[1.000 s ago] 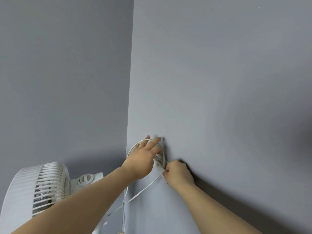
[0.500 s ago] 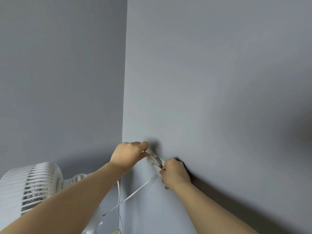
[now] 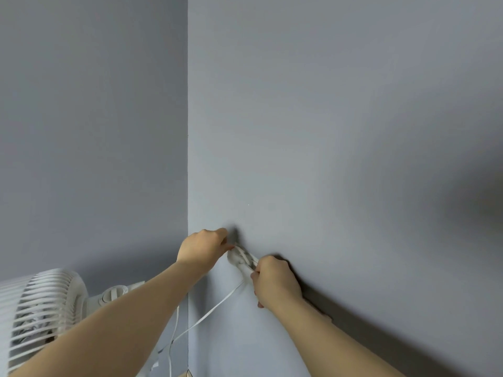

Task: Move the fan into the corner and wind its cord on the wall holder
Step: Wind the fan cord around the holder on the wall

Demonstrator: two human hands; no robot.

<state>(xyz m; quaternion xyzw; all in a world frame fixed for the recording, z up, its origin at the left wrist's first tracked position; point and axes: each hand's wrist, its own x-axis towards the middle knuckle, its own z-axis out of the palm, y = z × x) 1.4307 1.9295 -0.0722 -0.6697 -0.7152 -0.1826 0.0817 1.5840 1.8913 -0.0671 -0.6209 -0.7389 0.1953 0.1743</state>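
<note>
The white fan (image 3: 40, 308) stands at the lower left, close to the room corner, partly behind my left forearm. A small white wall holder (image 3: 241, 258) sits on the right wall with turns of the flat white cord wound on it. My left hand (image 3: 202, 247) is closed on the cord at the holder's upper left. My right hand (image 3: 273, 281) pinches the cord at the holder's lower right. From there the cord (image 3: 215, 308) slants down to the left toward the fan.
Two grey walls meet at a vertical corner line (image 3: 188, 131) just left of the holder. A slack stretch of cord (image 3: 170, 346) hangs down in the corner. A bit of floor shows at the bottom edge.
A second ago my left hand lay with spread fingers over a wide cord loop. It has closed into a fist and drawn the loop tight against the holder. The right hand has held its place.
</note>
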